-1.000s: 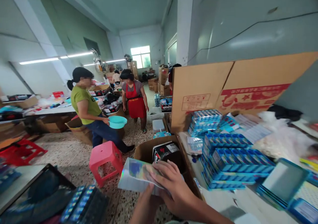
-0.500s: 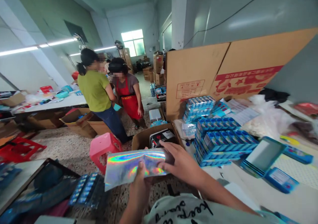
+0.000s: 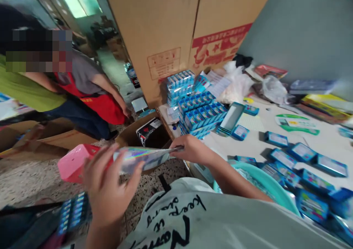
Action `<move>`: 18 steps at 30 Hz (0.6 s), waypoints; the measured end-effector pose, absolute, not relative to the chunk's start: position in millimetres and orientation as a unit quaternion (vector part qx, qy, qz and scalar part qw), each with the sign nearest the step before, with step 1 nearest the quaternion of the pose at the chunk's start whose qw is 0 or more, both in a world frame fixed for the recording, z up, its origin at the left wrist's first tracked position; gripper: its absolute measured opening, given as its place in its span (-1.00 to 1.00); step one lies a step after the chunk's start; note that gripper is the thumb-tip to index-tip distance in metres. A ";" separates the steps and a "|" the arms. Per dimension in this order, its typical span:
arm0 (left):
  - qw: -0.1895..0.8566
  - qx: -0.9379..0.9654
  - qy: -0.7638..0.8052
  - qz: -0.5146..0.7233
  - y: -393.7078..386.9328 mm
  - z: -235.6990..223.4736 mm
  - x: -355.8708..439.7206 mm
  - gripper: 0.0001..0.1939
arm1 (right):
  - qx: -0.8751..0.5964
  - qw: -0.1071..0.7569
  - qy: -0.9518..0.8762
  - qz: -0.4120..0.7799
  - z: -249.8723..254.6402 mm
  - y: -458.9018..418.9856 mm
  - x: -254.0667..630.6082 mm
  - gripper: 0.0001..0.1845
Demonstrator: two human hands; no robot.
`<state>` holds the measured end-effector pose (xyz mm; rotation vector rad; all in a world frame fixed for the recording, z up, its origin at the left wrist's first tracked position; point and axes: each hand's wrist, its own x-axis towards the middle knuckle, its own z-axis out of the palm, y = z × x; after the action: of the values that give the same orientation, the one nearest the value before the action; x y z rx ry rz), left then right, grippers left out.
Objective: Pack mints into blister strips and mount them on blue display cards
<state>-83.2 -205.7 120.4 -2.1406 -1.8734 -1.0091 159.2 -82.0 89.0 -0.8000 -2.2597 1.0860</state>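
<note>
A flat, iridescent silver pouch (image 3: 146, 156) stretches between my hands, seen nearly edge-on. My right hand (image 3: 191, 149) pinches its right end between thumb and fingers. At the other end, my left hand (image 3: 110, 184) is open, its fingers spread and slightly blurred. The left thumb overlaps the pouch in view; whether it touches is unclear. Just beyond the pouch stands an open cardboard box (image 3: 129, 131) with a black-and-white package (image 3: 149, 131) in it. To the right, stacks of small blue boxes (image 3: 202, 114) stand on the white table (image 3: 264, 122).
A turquoise basin (image 3: 284, 197) sits beside my right forearm, with loose blue boxes (image 3: 284, 157) past it. A tall cardboard sheet (image 3: 160, 24) stands behind the stacks. A pink stool (image 3: 75, 162) is at left. Two people stand nearby, one in a red apron (image 3: 107, 107).
My view has turned right and down, bringing the basin and loose boxes into sight. My left hand has let go of the pouch's middle and spread its fingers; the pouch has tilted edge-on.
</note>
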 end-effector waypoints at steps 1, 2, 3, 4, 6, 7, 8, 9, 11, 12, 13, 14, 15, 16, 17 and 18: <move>0.055 -0.745 -0.600 -0.287 -194.8 125.5 -74.0 -0.37 | -0.268 0.259 -0.830 0.414 86.1 -82.7 164.7 -0.91; 0.031 -0.784 -0.571 -0.241 -183.2 127.6 -66.3 -0.41 | -0.247 0.265 -0.827 0.430 83.4 -83.6 169.6 -0.90; 0.003 -0.817 -0.543 -0.196 -171.8 126.7 -60.8 -0.50 | -0.235 0.271 -0.819 0.448 80.9 -84.8 173.9 -0.90; -0.025 -0.840 -0.518 -0.160 -161.4 123.3 -57.9 -0.62 | -0.238 0.281 -0.804 0.467 78.6 -85.8 178.0 -0.89; -0.043 -0.857 -0.497 -0.133 -144.9 112.4 -59.9 -0.75 | -0.283 0.312 -0.752 0.507 74.6 -87.4 186.4 -0.81; -0.043 -0.855 -0.499 -0.138 -138.5 106.7 -63.7 -0.76 | -0.311 0.324 -0.721 0.527 73.1 -87.9 190.8 -0.77; -0.047 -0.850 -0.503 -0.150 -132.7 102.0 -68.5 -0.75 | -0.333 0.332 -0.694 0.546 71.9 -88.2 195.0 -0.76; -0.057 -0.846 -0.505 -0.162 -126.9 98.6 -73.3 -0.75 | -0.345 0.336 -0.674 0.559 71.2 -88.4 198.8 -0.77; -0.101 -0.841 -0.503 -0.173 -113.9 96.0 -80.2 -0.76 | -0.358 0.342 -0.664 0.560 71.9 -88.9 203.8 -0.74; -0.134 -0.837 -0.502 -0.172 -106.3 96.6 -81.3 -0.77 | -0.367 0.351 -0.666 0.546 73.2 -89.2 204.5 -0.71; -0.170 -0.830 -0.502 -0.173 -97.9 98.1 -80.5 -0.77 | -0.384 0.366 -0.667 0.523 75.2 -89.4 203.9 -0.69; -0.207 -0.820 -0.502 -0.180 -88.9 100.1 -77.8 -0.76 | -0.403 0.383 -0.666 0.497 77.8 -89.5 202.0 -0.69; -0.243 -0.811 -0.498 -0.189 -79.5 102.5 -73.6 -0.71 | -0.423 0.398 -0.662 0.473 80.6 -89.2 199.1 -0.70; -0.271 -0.806 -0.486 -0.202 -69.8 105.0 -68.2 -0.63 | -0.441 0.408 -0.656 0.456 83.5 -88.6 195.3 -0.72; -0.291 -0.808 -0.465 -0.214 -60.0 107.3 -62.0 -0.56 | -0.456 0.415 -0.649 0.446 86.3 -87.5 190.9 -0.74; -0.302 -0.817 -0.436 -0.225 -49.9 109.3 -55.4 -0.52 | -0.468 0.420 -0.639 0.443 88.7 -85.9 186.3 -0.75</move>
<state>-55.4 -49.9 109.3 -3.2181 -1.7180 -0.8872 186.3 -85.9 88.7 -1.1739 -1.6006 1.1101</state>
